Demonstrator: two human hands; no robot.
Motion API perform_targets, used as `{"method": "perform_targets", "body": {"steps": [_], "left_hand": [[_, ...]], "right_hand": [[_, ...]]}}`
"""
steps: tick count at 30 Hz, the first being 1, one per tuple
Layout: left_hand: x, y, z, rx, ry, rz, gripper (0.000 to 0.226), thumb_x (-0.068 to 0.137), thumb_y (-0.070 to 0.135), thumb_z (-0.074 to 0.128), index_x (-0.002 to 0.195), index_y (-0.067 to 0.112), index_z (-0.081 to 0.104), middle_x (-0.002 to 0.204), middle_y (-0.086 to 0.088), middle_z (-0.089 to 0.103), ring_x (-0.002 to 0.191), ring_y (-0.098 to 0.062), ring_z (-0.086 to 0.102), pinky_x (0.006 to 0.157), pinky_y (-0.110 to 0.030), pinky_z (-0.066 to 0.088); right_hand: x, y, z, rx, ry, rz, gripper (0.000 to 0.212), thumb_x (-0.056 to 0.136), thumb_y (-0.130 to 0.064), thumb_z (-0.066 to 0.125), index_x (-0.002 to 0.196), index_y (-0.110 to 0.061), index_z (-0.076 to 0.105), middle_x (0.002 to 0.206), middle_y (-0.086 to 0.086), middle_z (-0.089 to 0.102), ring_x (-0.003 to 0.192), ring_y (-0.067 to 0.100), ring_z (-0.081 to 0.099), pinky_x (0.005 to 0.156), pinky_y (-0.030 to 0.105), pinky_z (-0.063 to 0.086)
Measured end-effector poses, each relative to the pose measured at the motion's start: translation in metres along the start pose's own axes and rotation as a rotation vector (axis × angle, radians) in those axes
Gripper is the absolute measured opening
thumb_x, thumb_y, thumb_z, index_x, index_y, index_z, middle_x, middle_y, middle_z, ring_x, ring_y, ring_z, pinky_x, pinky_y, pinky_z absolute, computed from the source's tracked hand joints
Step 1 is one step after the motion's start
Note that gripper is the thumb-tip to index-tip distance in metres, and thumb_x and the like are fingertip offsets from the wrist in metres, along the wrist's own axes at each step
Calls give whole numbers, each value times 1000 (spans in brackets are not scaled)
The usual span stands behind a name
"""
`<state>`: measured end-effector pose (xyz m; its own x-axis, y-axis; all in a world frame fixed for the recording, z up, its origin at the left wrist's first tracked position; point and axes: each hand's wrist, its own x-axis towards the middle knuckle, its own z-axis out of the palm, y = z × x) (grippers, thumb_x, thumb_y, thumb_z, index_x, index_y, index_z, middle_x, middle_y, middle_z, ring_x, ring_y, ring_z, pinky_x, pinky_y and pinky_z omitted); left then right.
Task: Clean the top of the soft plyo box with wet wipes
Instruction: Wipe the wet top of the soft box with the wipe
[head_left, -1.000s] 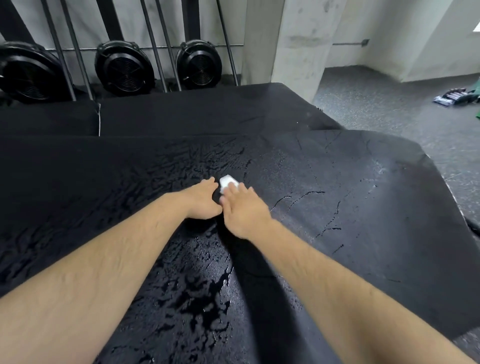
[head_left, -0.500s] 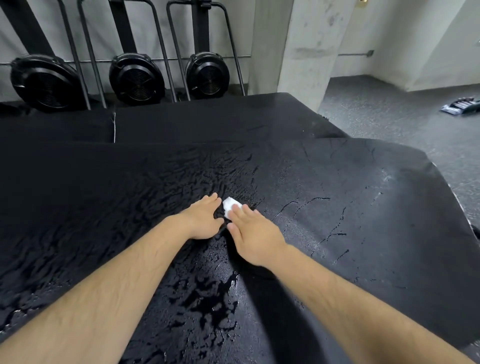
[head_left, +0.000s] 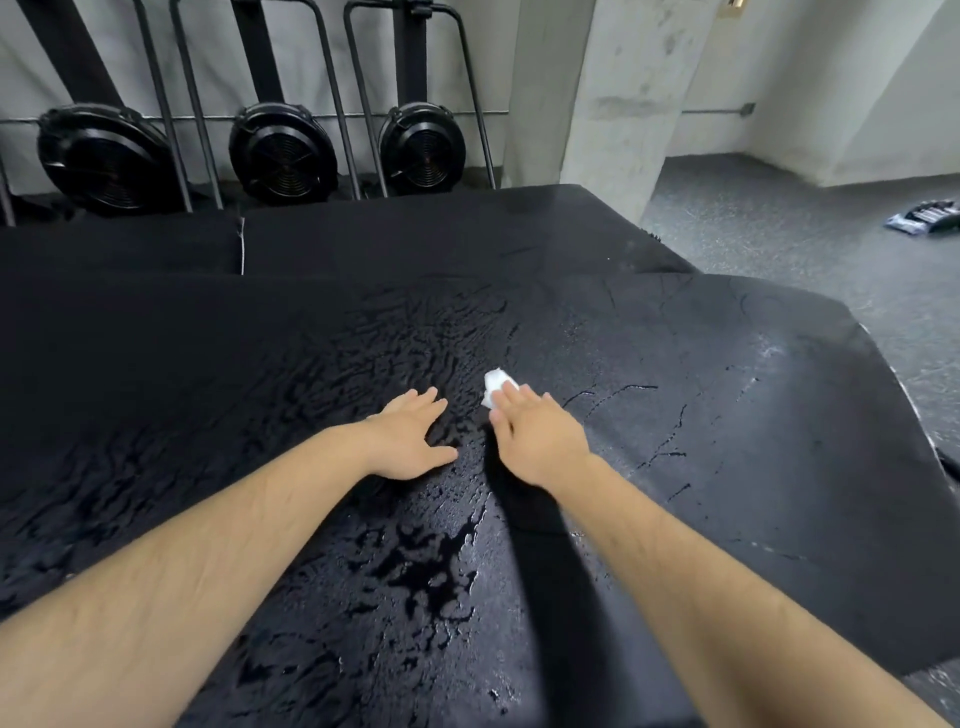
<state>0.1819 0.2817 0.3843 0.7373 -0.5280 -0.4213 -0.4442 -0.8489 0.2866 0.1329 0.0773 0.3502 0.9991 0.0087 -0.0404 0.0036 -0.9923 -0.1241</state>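
Both arms reach forward over the black plyo box (head_left: 727, 467). The left hand (head_left: 410, 441) lies flat, fingers spread, just left of the right hand (head_left: 535, 436), whose straight fingers press the white wipe (head_left: 496, 385) onto the box's wet top.

No legible text, label, brand or number is showing in this view. The dark packet (head_left: 924, 217) lying on the floor (head_left: 779, 228) at far right is bearing pale markings, which are appearing too small and blurred to read.
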Motion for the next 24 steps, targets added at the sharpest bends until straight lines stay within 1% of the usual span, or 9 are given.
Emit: {"method": "perform_targets", "body": {"steps": [2, 4, 6, 8, 12, 14, 17, 19, 24], "left_hand": [[-8, -4, 11, -28, 20, 16, 86, 98, 59, 44, 159, 24, -6, 165, 11, -15, 151, -12, -16, 125, -37, 1], [-13, -11, 16, -89, 33, 41, 82, 101, 54, 42, 159, 24, -7, 164, 12, -16, 151, -10, -17, 124, -33, -2], [-14, -14, 14, -124, 30, 54, 78, 103, 50, 41, 159, 25, -7, 164, 13, -17, 151, -10, -17, 124, -34, -3], [-12, -14, 13, -124, 16, 58, 76, 103, 48, 41, 159, 26, -6, 163, 15, -17, 151, -12, -18, 124, -36, -3], [-11, -16, 14, -139, -11, 40, 78, 102, 51, 43, 159, 29, -6, 163, 16, -18, 151, -12, -18, 125, -40, 0], [-11, -18, 13, -144, -7, 57, 78, 103, 49, 44, 159, 27, -5, 163, 15, -17, 150, -11, -18, 124, -36, -2], [-12, -18, 14, -140, 25, 83, 77, 103, 46, 44, 159, 24, -4, 164, 14, -15, 150, -10, -17, 123, -33, -4], [-11, -18, 18, -115, 51, 94, 76, 103, 46, 43, 160, 23, -3, 164, 11, -16, 150, -10, -17, 124, -34, -4], [-13, -11, 28, -40, 131, 83, 72, 105, 43, 39, 160, 19, -1, 165, 7, -14, 152, -13, -15, 124, -34, -4]], "right_hand": [[0, -11, -3, 33, 0, 7, 82, 93, -48, -7, 145, -9, 44, 155, 9, 38, 135, 32, 38, 114, 45, 28], [-15, -30, 5, 60, 39, -77, 64, 103, -42, 12, 144, -6, 45, 153, 10, 40, 133, 33, 39, 114, 45, 32], [-34, -38, 12, 83, 64, -183, 58, 104, -41, 19, 147, -9, 45, 156, 6, 39, 139, 29, 36, 117, 44, 31], [-34, -30, 15, 78, 54, -182, 52, 106, -39, 25, 147, -14, 45, 158, 2, 38, 144, 26, 32, 121, 43, 25], [-19, -31, 10, 98, 62, -61, 55, 105, -43, 22, 141, -12, 48, 150, 5, 44, 135, 29, 40, 115, 48, 33], [-36, -49, 13, 138, 103, -92, 49, 106, -38, 30, 141, -9, 50, 146, 7, 47, 130, 31, 43, 112, 46, 37], [-64, -59, 21, 126, 129, -212, 52, 104, -40, 29, 139, -9, 53, 147, 8, 51, 138, 32, 44, 115, 44, 37], [-54, -43, 21, 109, 180, -183, 51, 103, -42, 29, 135, -14, 57, 147, 5, 53, 137, 29, 47, 115, 46, 38], [-41, -39, 16, 123, 105, 1, 57, 106, -43, 25, 149, -11, 43, 159, 5, 37, 149, 29, 29, 121, 42, 27]]}}
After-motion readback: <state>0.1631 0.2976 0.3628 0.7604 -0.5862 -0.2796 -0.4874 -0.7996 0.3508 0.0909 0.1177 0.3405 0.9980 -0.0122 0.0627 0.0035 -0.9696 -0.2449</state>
